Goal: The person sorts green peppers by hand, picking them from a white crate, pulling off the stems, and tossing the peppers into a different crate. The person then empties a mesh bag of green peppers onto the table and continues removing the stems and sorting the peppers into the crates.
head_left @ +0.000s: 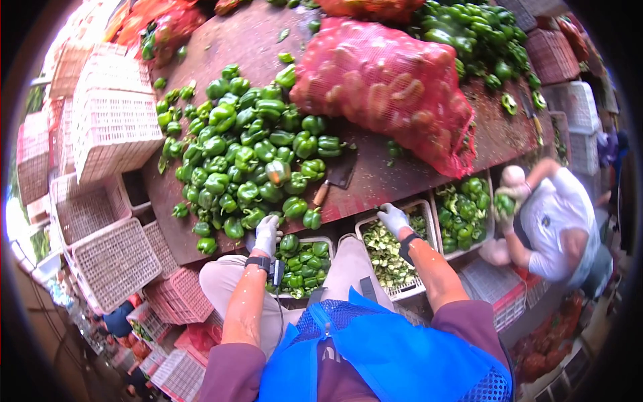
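1. Head view: the left hand (pixel 266 232), in a pale grey glove, rests at the near edge of the dark reddish-brown wooden worktop (pixel 234 47). Its fingers (pixel 270 222) are loosely curled and lie against the lowest green bell peppers of the big heap of glossy green bell peppers (pixel 244 157). I cannot tell if they really close around one pepper.
2. The right hand (pixel 393 218), also in a pale grey glove, is at the far rim of the white plastic crate of cut green pepper pieces (pixel 388 254). Its fingers (pixel 388 212) are bent a little and half open, and I see nothing gripped in them.
3. The heap of peppers lies at about 11 o'clock from the left hand and covers the middle of the worktop.
4. A white plastic crate with whole green peppers (pixel 303 263) stands between the two forearms, just beside the left wrist, at about 5 o'clock from the left hand.
5. A cleaver with a dark blade and brown wooden handle (pixel 335 177) lies on the worktop, at about 10 o'clock from the right hand, between the heap and the large red net sack of brown tubers (pixel 388 87).
6. At 3 o'clock from the right hand, a person in a white shirt (pixel 559 218) holds a green pepper (pixel 504 203) over another white crate of cut peppers (pixel 462 211).
7. Stacks of pink and white lattice plastic crates (pixel 110 120) stand at 9 o'clock, beside the worktop.
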Tool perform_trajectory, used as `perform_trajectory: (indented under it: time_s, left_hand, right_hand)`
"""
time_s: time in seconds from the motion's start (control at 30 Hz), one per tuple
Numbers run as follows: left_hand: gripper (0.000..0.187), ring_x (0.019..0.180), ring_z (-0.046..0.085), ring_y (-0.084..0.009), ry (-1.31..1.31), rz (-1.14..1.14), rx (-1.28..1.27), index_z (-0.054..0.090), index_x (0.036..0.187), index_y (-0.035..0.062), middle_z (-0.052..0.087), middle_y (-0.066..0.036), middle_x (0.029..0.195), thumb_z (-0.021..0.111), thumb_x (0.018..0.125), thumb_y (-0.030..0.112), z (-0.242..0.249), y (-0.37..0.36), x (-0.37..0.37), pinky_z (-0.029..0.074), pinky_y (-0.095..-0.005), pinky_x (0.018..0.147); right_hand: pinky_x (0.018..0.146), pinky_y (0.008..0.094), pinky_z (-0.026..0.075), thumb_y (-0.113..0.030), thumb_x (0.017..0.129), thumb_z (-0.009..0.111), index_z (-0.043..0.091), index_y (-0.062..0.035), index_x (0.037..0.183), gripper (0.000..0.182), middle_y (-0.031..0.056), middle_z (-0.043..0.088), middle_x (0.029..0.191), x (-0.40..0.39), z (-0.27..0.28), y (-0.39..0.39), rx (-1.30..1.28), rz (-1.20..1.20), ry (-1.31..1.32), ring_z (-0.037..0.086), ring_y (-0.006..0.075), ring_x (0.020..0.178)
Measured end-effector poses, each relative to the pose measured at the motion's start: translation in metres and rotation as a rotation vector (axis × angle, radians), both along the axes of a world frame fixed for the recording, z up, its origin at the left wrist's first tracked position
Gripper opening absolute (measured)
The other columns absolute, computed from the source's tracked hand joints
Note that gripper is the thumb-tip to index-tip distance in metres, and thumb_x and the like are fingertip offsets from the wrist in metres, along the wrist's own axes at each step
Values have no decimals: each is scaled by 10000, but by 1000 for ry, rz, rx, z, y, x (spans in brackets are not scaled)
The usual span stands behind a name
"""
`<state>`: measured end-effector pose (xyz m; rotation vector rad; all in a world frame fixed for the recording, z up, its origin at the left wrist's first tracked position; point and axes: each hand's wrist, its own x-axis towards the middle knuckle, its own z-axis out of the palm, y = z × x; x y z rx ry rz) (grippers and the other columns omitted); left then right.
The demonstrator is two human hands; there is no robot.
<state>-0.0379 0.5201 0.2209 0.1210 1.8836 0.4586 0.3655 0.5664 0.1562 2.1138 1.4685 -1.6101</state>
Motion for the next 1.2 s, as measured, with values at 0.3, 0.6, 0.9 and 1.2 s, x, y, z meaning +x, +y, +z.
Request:
perform_trajectory:
  time_s: [0.3,0.6,0.9,1.2]
  left_hand:
    - [428,644,546,-167,211,178,-22,537,1302,104,611,-57,1036,579,954,350,-39,-46,-67,484,-321,576]
    - [616,1071,649,-325,476,-211,-114,531,1380,44,661,-193,1222,658,896,404,-113,-123,-28,493,-392,937]
    - [686,1016,603,-289,106,912,39,316,1523,180,429,-115,1493,551,957,489,-99,-252,-102,483,-406,813]
    - [756,1164,517,-304,118,1052,-152,347,1497,112,457,-140,1427,559,927,561,-116,-365,-128,428,-456,991]
  right_hand:
    - [944,445,491,-390,886,572,656,-117,1170,403,190,686,1151,-157,-50,5,-143,275,-41,638,354,1115]
    - [996,490,461,-402,907,600,473,28,1349,630,285,583,1279,-204,-102,-22,166,-170,-22,581,445,1165]
    - [1054,439,407,-306,909,641,487,18,1373,586,244,554,1319,-188,-128,-35,295,57,42,533,369,1224]
    - [1036,455,414,-166,790,736,506,-70,1335,599,219,488,1360,-284,-38,-101,486,857,423,494,387,1233]
